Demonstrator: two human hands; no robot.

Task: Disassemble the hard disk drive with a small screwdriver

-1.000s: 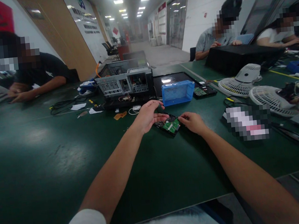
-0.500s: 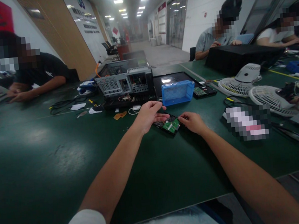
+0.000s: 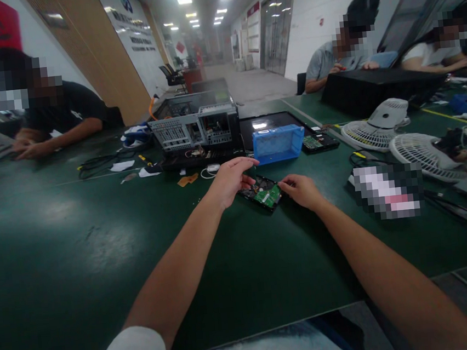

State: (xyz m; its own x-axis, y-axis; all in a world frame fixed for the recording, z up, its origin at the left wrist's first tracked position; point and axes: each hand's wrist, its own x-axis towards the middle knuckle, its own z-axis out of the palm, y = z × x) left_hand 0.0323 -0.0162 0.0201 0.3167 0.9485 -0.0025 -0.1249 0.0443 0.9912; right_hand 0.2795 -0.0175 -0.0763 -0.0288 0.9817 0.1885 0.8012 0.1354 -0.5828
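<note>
A hard drive [image 3: 267, 196] lies on the green table with its green circuit board facing up. My left hand [image 3: 232, 181] is over its far left part, index finger stretched forward and the other fingers curled beneath. Whatever those curled fingers hold, if anything, is too small or hidden to make out. At the drive's right edge, my right hand [image 3: 300, 190] pinches the side with thumb and fingertips. Just behind the drive, a blue plastic bin [image 3: 279, 144] stands on its side.
An opened computer case [image 3: 196, 132] stands behind my left hand. Another drive [image 3: 320, 142] lies right of the bin. White fan parts [image 3: 422, 157], cables and a pixelated object [image 3: 386, 192] are on the right. Orange-brown scraps [image 3: 188, 180] lie left. Co-workers sit across the table.
The lower fingers of my left hand have drawn back to the left and curled in, uncovering more of the drive. My right hand stays at the drive's edge.
</note>
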